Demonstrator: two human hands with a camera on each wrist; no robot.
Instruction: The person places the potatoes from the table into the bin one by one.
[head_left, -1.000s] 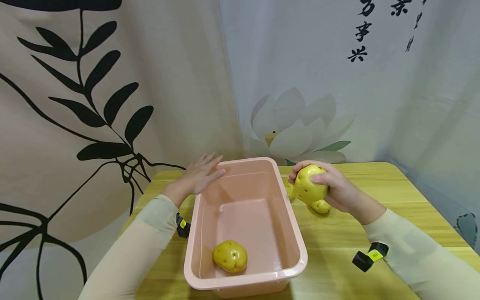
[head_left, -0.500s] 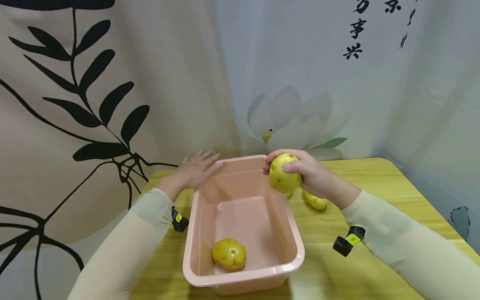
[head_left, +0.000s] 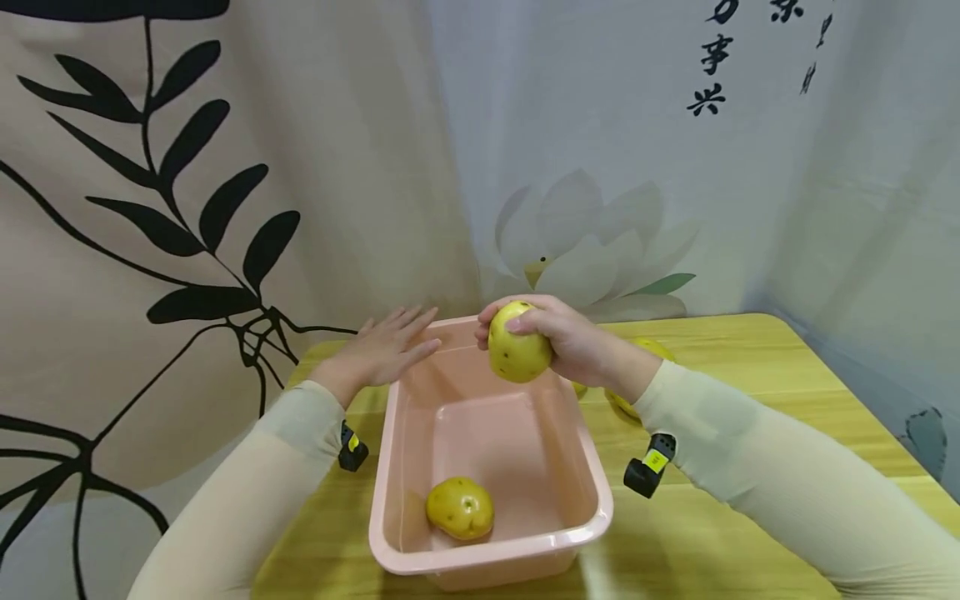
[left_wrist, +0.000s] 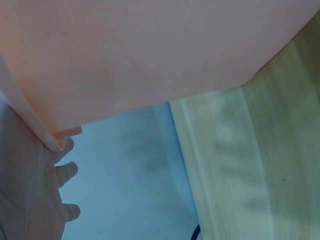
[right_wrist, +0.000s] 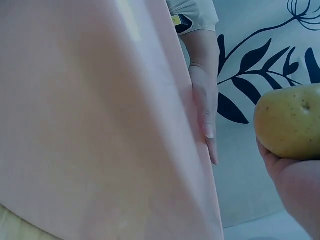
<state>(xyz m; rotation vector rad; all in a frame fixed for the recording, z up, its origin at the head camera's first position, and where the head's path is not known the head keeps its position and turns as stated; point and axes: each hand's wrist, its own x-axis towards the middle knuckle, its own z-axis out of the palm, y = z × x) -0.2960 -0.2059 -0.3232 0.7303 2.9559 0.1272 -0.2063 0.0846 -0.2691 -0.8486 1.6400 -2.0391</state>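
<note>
A yellow potato (head_left: pixel 517 343) with small dark pits is in my right hand (head_left: pixel 558 337), thumb across its near side and fingers behind it. That hand is above the far end of a pink plastic basin (head_left: pixel 495 546). In the right wrist view the held potato (right_wrist: pixel 292 122) shows at the right edge, resting against the palm. My left hand (head_left: pixel 378 350) lies with straight, spread fingers along the basin's far left rim. The left wrist view shows its fingertips (left_wrist: pixel 66 173) by the rim. Another potato (head_left: pixel 460 508) lies on the basin floor, near the front left.
More potatoes sit on the wooden table (head_left: pixel 720 358) right of the basin: one potato (head_left: pixel 652 347) behind my right forearm, another potato (head_left: pixel 621 407) partly covered by it, and a sliver of a potato (head_left: pixel 579 389) at the basin's side. A printed curtain (head_left: pixel 360 167) hangs behind the table.
My right hand has moved left with the potato, from above the table on the right to above the basin's far end. The left hand has stayed at the rim.
</note>
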